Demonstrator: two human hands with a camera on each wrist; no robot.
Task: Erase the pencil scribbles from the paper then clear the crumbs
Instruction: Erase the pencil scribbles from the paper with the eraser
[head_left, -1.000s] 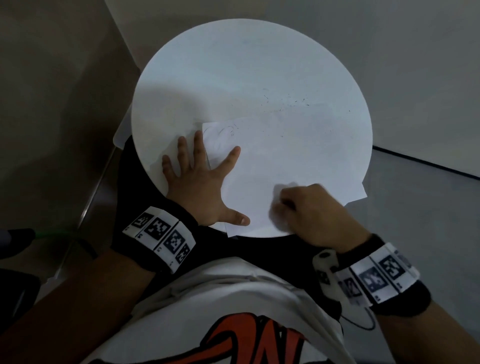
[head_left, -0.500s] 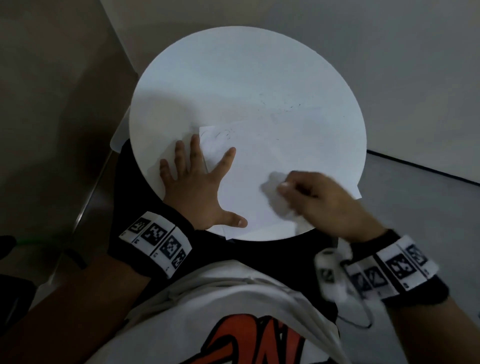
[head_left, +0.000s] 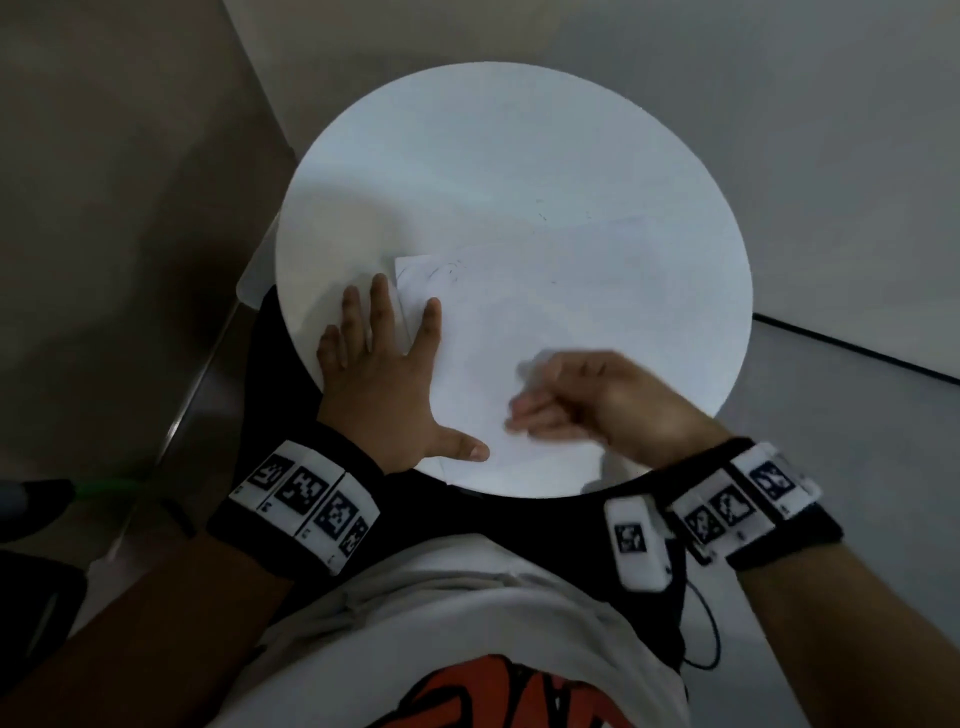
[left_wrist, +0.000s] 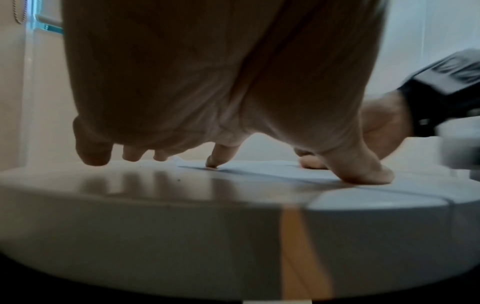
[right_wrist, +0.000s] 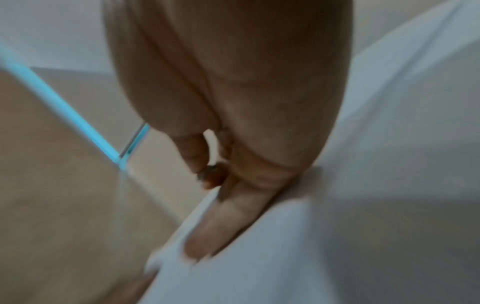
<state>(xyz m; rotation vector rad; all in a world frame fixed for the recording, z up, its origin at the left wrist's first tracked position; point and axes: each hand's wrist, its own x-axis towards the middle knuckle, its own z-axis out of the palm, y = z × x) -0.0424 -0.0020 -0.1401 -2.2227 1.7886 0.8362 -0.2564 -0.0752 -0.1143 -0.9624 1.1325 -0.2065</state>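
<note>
A white sheet of paper (head_left: 545, 312) lies on the round white table (head_left: 493, 145), with faint pencil scribbles (head_left: 447, 270) near its far left corner. A few dark crumbs (head_left: 543, 215) dot the table just beyond the sheet. My left hand (head_left: 405, 374) is spread flat, pressing the paper's left edge; in the left wrist view its fingertips (left_wrist: 215, 162) touch the paper (left_wrist: 272, 168). My right hand (head_left: 561, 400) is blurred over the near part of the sheet, outer fingers stretched leftward along the paper (right_wrist: 285, 257). Its thumb and forefinger pinch a small dark-tipped eraser (right_wrist: 211, 175).
The table's near edge (head_left: 519, 493) sits against my lap. A metal bar (head_left: 197, 384) runs beside the table on the left, with a green strip (head_left: 109, 486) low on the floor. A black line (head_left: 857, 353) crosses the floor at the right.
My right hand has gone from a closed fist near the paper's front edge to outer fingers stretched leftward, moving fast across the sheet. The left hand has stayed in place.
</note>
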